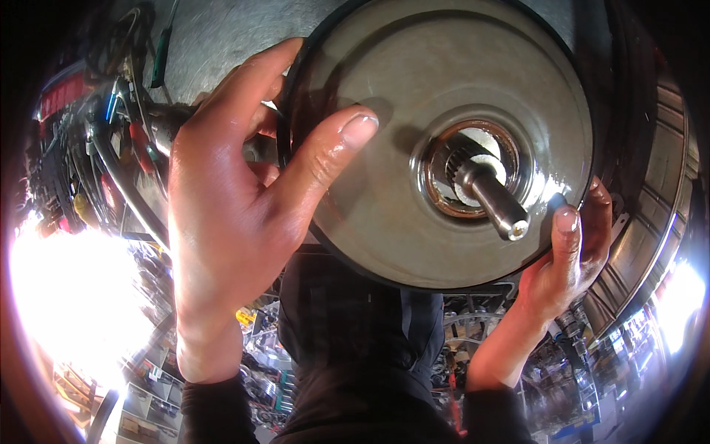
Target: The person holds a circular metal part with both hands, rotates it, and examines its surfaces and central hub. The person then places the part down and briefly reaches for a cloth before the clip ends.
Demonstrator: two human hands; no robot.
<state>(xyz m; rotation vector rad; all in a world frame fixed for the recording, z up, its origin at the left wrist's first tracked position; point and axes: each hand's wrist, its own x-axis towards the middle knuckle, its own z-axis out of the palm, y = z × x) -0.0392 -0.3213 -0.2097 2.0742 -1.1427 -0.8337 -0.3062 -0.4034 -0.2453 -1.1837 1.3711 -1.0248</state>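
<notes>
A large round metal disc [377, 214], olive-grey and shiny, with a dark rim, lies across the upper middle of the head view. Through the hole at its centre sticks a splined steel shaft [495, 200], its smooth tip toward me. A brownish ring lines the hole. My left hand [237, 163] is closed on the disc's left edge, thumb on the face and fingers curled behind the rim, partly hidden. At the lower right edge, my right hand [566, 255] grips too, its thumb on the rim and its other fingers mostly behind. Both hands look wet or oily.
Beyond the disc is a grey metal work surface [222, 33] with a green-handled tool [160, 58] on it. A jumble of hand tools [118, 148] crowds the left. On the right stands a ribbed metal part [651, 214]. Cluttered shelves and bright lights lie around the lower edges.
</notes>
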